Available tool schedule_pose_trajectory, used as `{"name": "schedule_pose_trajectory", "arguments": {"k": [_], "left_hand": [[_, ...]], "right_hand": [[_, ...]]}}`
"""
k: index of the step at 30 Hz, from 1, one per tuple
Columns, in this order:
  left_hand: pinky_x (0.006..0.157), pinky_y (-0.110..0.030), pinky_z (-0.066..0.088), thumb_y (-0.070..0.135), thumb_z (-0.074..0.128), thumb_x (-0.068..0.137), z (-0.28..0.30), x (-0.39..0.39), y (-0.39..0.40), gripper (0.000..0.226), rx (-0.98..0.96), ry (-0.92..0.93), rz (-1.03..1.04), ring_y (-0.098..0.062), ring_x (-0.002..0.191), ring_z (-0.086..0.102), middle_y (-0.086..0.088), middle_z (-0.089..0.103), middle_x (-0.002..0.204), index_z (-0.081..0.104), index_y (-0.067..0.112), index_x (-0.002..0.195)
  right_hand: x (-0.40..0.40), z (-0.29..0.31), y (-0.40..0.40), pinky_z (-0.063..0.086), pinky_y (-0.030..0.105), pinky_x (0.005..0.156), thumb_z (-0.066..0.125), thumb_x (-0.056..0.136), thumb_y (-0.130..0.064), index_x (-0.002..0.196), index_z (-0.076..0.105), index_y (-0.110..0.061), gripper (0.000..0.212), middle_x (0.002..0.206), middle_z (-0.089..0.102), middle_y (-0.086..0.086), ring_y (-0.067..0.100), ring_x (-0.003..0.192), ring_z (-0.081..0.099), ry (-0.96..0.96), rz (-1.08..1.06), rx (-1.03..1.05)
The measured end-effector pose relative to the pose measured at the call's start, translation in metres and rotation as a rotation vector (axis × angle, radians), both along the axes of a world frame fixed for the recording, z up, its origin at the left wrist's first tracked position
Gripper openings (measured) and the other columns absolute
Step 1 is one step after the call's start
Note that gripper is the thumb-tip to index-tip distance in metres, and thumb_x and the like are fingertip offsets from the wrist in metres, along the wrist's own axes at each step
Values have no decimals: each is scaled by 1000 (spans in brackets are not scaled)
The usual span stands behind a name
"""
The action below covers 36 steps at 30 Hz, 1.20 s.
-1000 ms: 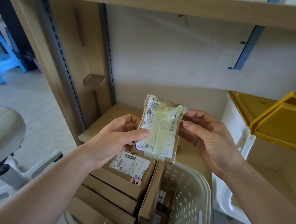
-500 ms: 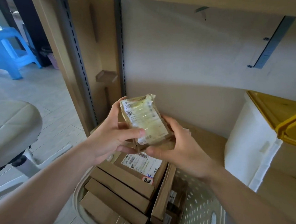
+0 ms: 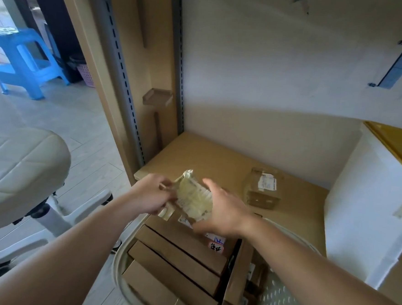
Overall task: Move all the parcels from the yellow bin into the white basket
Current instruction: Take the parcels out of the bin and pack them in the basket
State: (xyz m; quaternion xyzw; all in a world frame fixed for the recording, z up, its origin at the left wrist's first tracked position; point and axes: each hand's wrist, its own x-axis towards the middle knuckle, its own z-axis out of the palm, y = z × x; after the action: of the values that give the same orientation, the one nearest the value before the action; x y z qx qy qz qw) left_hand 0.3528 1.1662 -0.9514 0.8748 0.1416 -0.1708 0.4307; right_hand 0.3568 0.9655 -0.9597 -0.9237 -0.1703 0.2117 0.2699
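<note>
Wall: plain white back panel (image 3: 260, 73) in a wooden shelving unit
Floor: pale grey tiles (image 3: 55, 118)
Furniture: cream chair (image 3: 15, 175), blue plastic stool (image 3: 20, 61)
Light: soft daylight

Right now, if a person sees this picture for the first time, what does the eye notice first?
The eye goes first to the two hands, left and right, holding a small taped parcel at the centre, above the white basket packed with brown boxes. Next comes another small parcel lying alone on the shelf, and the blue stool at the far left.
</note>
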Motion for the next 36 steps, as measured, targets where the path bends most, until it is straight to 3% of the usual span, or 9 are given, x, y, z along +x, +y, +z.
{"name": "schedule_pose_trajectory", "arguments": {"k": [4, 9, 14, 19, 23, 26, 30, 33, 36], "left_hand": [[66, -32, 60, 12, 56, 102, -20, 9, 5, 21, 118, 39, -49, -18, 75, 68, -10, 70, 100, 65, 10, 121], [58, -26, 55, 17, 58, 100, -24, 16, 2, 27, 110, 14, -41, -16, 77, 69, -7, 69, 102, 62, 12, 126], [48, -22, 45, 26, 56, 97, -21, 15, 1, 21, 332, 83, -101, -16, 66, 63, -5, 69, 86, 67, 11, 105], [63, -26, 49, 35, 56, 97, -21, 16, 1, 22, 448, -7, -153, -16, 88, 63, 0, 63, 106, 60, 17, 111], [91, -34, 51, 28, 59, 98, -22, 20, -7, 36, 319, -277, -203, -17, 115, 56, 2, 57, 125, 54, 28, 134], [91, -31, 44, 26, 57, 99, -20, 27, -27, 37, 259, -371, -225, -11, 115, 53, 6, 57, 127, 55, 30, 136], [87, -26, 41, 25, 57, 100, -22, 37, -50, 38, 209, -385, -240, -8, 113, 51, 8, 56, 129, 55, 32, 137], [90, -26, 41, 23, 57, 99, -27, 45, -57, 39, 218, -413, -244, -8, 114, 50, 6, 56, 131, 56, 31, 137], [94, -29, 43, 22, 56, 98, -30, 50, -61, 39, 234, -436, -236, -10, 121, 50, 7, 56, 133, 56, 32, 135]], "right_hand": [[1, -12, 2, 52, 30, 89, 86, 73, -42, 160, 21, -27, 110, 139, 53, 3, 20, 112, 57, -18, 30, -85], [4, -24, 7, 50, 35, 95, 83, 70, -64, 150, 38, -27, 99, 131, 61, -1, 21, 116, 58, -65, -26, -81], [8, -22, 3, 42, 36, 111, 80, 79, -52, 159, 31, -24, 98, 151, 49, 1, 22, 136, 47, 28, 53, -4], [9, -13, -2, 42, 38, 110, 73, 81, -66, 158, 30, -26, 97, 154, 44, 0, 22, 137, 45, 19, 82, -23], [33, -9, -19, 42, 37, 102, 64, 90, -63, 151, 40, -24, 77, 154, 44, 0, 21, 136, 48, -103, -213, 53], [62, -22, -39, 42, 32, 98, 63, 95, -48, 145, 47, -17, 61, 150, 51, 5, 25, 134, 50, -182, -448, -23], [111, -64, -68, 35, 44, 114, 64, 89, -56, 151, 39, -13, 80, 156, 43, 14, 34, 145, 37, -95, -693, -256], [142, -100, -85, 36, 54, 115, 66, 64, -78, 150, 44, -18, 107, 159, 40, 13, 36, 143, 41, 38, -774, -258], [155, -122, -87, 28, 59, 119, 75, 74, -71, 163, 17, -15, 119, 169, 19, 15, 42, 152, 26, 89, -776, -316]]}}
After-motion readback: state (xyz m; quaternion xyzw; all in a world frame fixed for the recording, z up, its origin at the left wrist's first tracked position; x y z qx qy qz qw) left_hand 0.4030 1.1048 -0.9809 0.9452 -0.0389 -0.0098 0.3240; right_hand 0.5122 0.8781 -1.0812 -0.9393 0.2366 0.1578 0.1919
